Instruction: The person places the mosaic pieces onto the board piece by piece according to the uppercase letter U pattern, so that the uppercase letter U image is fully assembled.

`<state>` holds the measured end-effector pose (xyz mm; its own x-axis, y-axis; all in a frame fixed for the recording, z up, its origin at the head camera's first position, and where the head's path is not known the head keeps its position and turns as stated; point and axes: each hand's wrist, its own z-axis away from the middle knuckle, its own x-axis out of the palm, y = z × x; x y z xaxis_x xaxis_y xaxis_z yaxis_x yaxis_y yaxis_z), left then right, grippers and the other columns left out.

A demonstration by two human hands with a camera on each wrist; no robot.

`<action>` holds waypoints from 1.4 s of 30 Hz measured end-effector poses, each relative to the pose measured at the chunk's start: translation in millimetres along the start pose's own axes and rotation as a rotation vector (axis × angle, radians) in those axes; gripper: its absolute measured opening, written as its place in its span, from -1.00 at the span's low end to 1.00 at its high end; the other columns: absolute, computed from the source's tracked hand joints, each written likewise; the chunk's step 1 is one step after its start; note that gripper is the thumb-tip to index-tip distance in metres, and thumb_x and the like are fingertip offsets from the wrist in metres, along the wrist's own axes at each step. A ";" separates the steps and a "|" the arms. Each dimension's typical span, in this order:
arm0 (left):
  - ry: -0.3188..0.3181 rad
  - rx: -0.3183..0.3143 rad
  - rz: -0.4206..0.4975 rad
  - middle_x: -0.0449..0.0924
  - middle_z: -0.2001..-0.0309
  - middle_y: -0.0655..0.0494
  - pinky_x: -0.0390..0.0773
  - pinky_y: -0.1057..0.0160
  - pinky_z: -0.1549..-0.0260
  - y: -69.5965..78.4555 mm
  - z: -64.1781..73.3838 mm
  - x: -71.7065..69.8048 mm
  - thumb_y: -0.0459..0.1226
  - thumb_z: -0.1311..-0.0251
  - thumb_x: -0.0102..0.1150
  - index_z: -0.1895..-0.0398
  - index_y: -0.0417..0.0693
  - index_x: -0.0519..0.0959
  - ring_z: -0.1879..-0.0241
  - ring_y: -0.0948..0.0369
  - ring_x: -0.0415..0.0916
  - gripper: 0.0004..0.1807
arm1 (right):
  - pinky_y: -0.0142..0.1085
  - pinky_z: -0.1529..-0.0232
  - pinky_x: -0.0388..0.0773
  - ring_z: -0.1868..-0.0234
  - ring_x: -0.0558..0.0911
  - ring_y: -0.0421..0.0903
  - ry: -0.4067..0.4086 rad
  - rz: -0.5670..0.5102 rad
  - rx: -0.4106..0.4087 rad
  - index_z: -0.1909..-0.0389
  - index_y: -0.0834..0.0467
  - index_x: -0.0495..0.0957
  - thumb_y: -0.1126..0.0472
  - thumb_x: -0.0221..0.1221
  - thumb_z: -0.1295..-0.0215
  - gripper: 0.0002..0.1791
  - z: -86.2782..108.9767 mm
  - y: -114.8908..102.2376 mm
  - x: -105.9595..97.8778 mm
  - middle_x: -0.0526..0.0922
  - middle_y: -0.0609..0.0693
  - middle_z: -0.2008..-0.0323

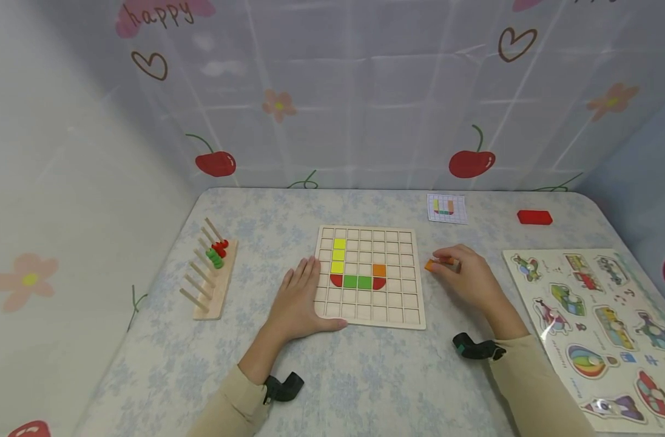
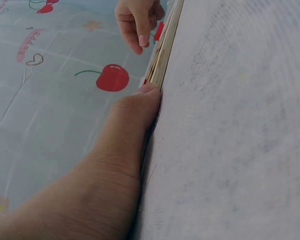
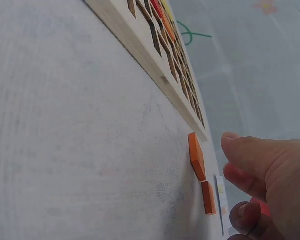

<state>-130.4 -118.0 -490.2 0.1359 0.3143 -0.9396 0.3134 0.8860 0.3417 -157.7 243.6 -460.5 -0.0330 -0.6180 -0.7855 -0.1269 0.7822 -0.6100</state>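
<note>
A wooden grid board (image 1: 365, 321) lies on the table, holding a column of yellow squares (image 1: 339, 255), green squares (image 1: 357, 282), red rounded corner pieces (image 1: 337, 280) and one orange square (image 1: 378, 271). My left hand (image 1: 294, 309) rests against the board's left side, fingers extended, thumb along its near edge. Right of the board, my right hand (image 1: 471, 279) hovers over two orange square tiles. In the right wrist view, the closer orange tile (image 3: 196, 157) and the farther orange tile (image 3: 208, 198) lie on the tabletop, apart from the bent fingers. Nothing shows between thumb and forefinger there.
Behind the board lies a small pattern card (image 1: 459, 210), with a red block (image 1: 534, 217) to its right. A wooden peg stand (image 1: 218, 300) with red and green beads stands at left. A picture puzzle board (image 1: 559, 328) covers the right side. Printed curtains enclose the table.
</note>
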 end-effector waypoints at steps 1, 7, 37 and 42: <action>-0.002 -0.001 0.002 -0.26 -0.63 0.02 -0.19 -0.07 -0.55 -0.1 0.0 0.0 0.58 0.28 0.17 -0.61 -0.11 -0.22 -0.62 0.09 -0.35 0.53 | -0.27 0.25 0.45 0.23 0.49 -0.04 -0.004 0.002 0.010 -0.08 0.15 0.63 0.08 0.29 -0.32 -0.63 0.2 0.7 -0.1 0.64 0.06 0.05; -0.014 -0.006 0.005 -0.28 -0.63 0.03 -0.21 -0.06 -0.55 -0.5 -0.4 -0.4 0.58 0.28 0.18 -0.61 -0.10 -0.24 -0.62 0.10 -0.36 0.53 | -0.28 0.27 0.43 0.26 0.47 -0.04 -0.011 0.018 0.032 -0.07 0.16 0.63 0.10 0.29 -0.33 -0.65 1.2 1.0 0.0 0.62 0.06 0.05; -0.017 -0.004 0.008 -0.30 -0.63 0.04 -0.22 -0.05 -0.55 -1.6 -1.1 -0.2 0.59 0.29 0.16 -0.61 -0.08 -0.26 -0.62 0.12 -0.39 0.54 | -0.04 0.05 0.48 0.05 0.55 0.07 -0.045 0.011 0.001 0.02 0.19 0.62 0.19 0.30 -0.30 -0.72 -0.8 6.8 6.0 0.59 0.11 0.07; -0.018 -0.006 0.006 -0.28 -0.63 0.03 -0.21 -0.05 -0.55 -0.2 -0.4 -2.0 0.58 0.29 0.18 -0.61 -0.10 -0.25 -0.62 0.11 -0.37 0.53 | -0.08 0.08 0.49 0.10 0.57 0.06 -0.057 -0.028 0.021 0.06 0.13 0.57 0.21 0.29 -0.31 -0.78 -1.9 5.9 7.4 0.66 0.10 0.12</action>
<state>-131.1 -118.8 -488.4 0.1543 0.3132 -0.9371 0.3071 0.8862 0.3467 -160.5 243.5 -469.8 0.0270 -0.6349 -0.7721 -0.1057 0.7662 -0.6338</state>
